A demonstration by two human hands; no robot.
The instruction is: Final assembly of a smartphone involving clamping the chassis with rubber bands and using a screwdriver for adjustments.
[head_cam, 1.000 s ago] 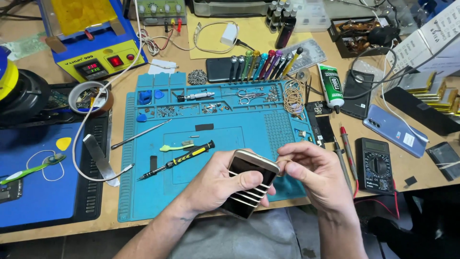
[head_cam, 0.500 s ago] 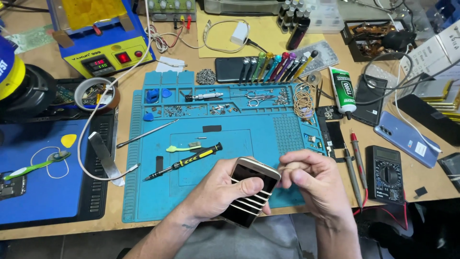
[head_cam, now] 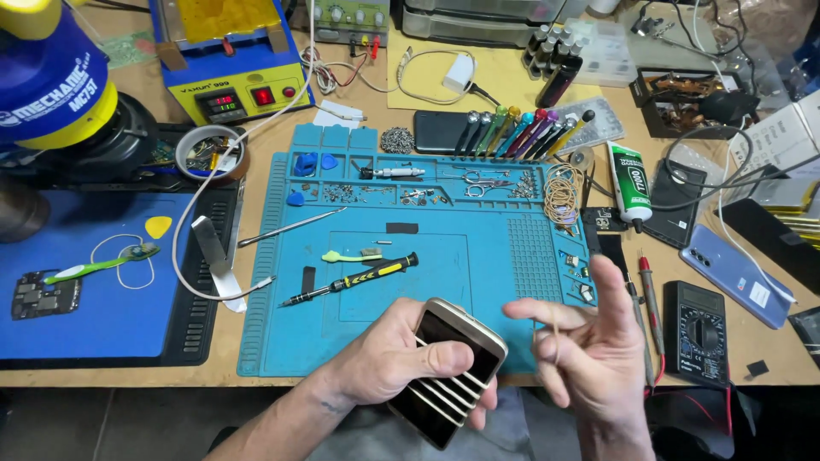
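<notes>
My left hand [head_cam: 380,363] grips a gold-edged phone [head_cam: 447,335] with a dark screen, held tilted over the near edge of the blue work mat [head_cam: 427,222]. Several thin rubber bands are wrapped across the phone's lower half. To the right of the phone, my right hand [head_cam: 594,363] is raised with its fingers spread, and a thin rubber band [head_cam: 547,346] is looped over them. The two hands are a short gap apart.
On the mat lie a black-and-yellow screwdriver [head_cam: 359,277], a green brush [head_cam: 350,255] and a pile of rubber bands [head_cam: 561,192]. A multimeter [head_cam: 696,329], a glue tube [head_cam: 629,181] and a blue phone [head_cam: 739,273] sit to the right. At the left are a tape roll [head_cam: 209,152] and a circuit board [head_cam: 43,294].
My right hand has let go of the phone's edge and moved right, opening its fingers with a rubber band on them. The left hand still holds the phone.
</notes>
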